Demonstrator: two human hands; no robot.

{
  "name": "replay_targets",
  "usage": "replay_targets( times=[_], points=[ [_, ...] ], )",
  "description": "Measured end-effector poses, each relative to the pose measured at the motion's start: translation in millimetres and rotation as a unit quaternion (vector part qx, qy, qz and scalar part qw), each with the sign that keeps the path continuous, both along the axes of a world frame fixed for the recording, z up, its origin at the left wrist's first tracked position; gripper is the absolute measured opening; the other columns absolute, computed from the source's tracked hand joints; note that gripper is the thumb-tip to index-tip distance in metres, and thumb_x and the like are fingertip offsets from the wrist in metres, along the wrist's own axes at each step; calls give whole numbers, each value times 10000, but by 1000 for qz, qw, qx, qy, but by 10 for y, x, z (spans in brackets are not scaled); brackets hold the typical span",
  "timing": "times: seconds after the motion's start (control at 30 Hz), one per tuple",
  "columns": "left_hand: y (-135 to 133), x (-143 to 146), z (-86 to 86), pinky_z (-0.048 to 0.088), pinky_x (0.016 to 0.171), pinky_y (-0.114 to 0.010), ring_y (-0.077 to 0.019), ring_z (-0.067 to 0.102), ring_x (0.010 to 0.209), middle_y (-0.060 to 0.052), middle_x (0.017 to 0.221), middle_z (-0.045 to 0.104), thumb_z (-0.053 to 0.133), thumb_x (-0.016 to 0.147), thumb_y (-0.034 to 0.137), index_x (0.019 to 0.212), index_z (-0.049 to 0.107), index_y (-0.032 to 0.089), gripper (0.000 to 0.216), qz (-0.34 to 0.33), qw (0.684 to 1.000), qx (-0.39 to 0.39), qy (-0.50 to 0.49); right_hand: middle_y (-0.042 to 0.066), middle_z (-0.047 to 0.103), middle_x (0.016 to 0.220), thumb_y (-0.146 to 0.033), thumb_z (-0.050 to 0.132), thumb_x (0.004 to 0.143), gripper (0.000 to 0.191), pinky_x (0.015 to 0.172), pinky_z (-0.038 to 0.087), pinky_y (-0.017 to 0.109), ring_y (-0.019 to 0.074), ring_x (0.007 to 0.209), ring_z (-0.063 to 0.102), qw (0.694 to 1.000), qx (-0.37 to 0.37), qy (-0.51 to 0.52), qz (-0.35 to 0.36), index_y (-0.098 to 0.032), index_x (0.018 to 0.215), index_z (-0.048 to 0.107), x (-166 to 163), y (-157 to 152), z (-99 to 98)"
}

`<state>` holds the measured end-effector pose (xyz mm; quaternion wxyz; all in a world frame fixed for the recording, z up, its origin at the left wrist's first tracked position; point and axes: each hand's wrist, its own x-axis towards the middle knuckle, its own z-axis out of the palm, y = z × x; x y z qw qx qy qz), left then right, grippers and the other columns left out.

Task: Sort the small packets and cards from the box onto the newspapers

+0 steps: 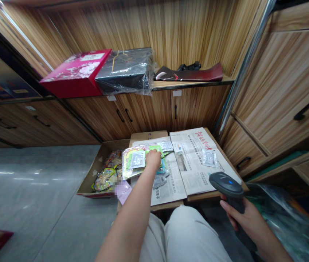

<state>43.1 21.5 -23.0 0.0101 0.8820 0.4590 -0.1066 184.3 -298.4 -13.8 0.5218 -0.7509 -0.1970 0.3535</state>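
Note:
My right hand (242, 214) is wrapped round the handle of a black barcode scanner (227, 185), whose head, with a small blue light, points over the newspaper. Reaching forward, my left hand (153, 159) is on a pile of small plastic packets; its fingers look curled, but what they grip is hidden beneath the hand. Around it are a green packet (156, 148), a silver-and-blue sachet (137, 159) and a grey packet (159, 181). A lone silver sachet (210, 158) lies on the newspaper (192, 171), left of the scanner's line. A pink packet (123, 192) sits near my left forearm.
An open cardboard box (89, 182) with bagged colourful items stands left of the pile. Wooden cabinets (149, 112) rise behind, their shelf bearing a pink box (75, 72) and a plastic-wrapped black box (127, 69). Clear plastic bags (288, 218) lie at right.

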Motion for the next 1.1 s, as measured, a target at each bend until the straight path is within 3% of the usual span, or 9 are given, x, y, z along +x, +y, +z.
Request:
replay_targets(
  times=[0.1, 0.33, 0.53, 0.67, 0.8, 0.97, 1.1],
  points=[
    [-10, 16, -43, 378, 991, -436, -296, 528, 1150, -159, 1137, 623, 475, 910, 289, 1096, 688, 176, 304, 14, 1000, 21, -4, -97, 481, 357, -515, 704, 683, 429, 333, 355, 241, 117, 296, 425, 1000, 4, 4, 0, -166, 903, 586, 0, -1, -6],
    [-33, 18, -75, 299, 1062, -440, -295, 434, 1263, -167, 1250, 578, 561, 874, 257, 1142, 649, 186, 291, 38, 998, 24, -35, -88, 497, 373, -527, 726, 661, 432, 335, 353, 242, 121, 298, 435, 1000, 13, 12, -12, -172, 873, 603, -11, 7, 26],
    [-187, 197, -48, 357, 1020, -377, -263, 468, 1217, -140, 1194, 583, 533, 884, 215, 1063, 667, 194, 224, 5, 997, 17, -78, -97, 490, 387, -537, 745, 644, 473, 324, 348, 228, 111, 304, 431, 999, 30, 28, -33, -160, 887, 596, 57, -40, -8],
    [-433, 485, -147, 402, 979, -363, -254, 519, 1154, -129, 1139, 610, 533, 870, 189, 1016, 676, 185, 205, -53, 991, -31, -121, -100, 488, 394, -559, 751, 628, 493, 310, 343, 227, 111, 299, 431, 997, 33, 29, -63, -165, 877, 591, 165, -91, -72],
    [-644, 900, -399, 420, 977, -357, -250, 568, 1123, -129, 1108, 650, 560, 822, 135, 1007, 689, 161, 227, -80, 976, -115, -166, -98, 500, 409, -567, 754, 614, 488, 306, 342, 226, 107, 298, 430, 995, 29, 38, -92, -173, 855, 596, 303, -122, -114],
    [-821, 1576, -664, 462, 914, -330, -252, 633, 1029, -143, 1090, 667, 627, 786, 138, 1036, 676, 132, 256, -23, 945, -187, -268, -93, 511, 426, -576, 750, 614, 525, 317, 357, 216, 99, 319, 440, 993, 12, 41, -110, -153, 884, 597, 468, -168, -153],
    [-939, 2017, -697, 488, 859, -377, -342, 626, 1045, -235, 1184, 598, 796, 687, 331, 1070, 626, 91, 483, 101, 935, -188, -283, -86, 520, 438, -595, 754, 612, 550, 314, 353, 214, 102, 322, 446, 991, 3, 46, -124, -152, 902, 603, 565, -207, -224]
  ],
)
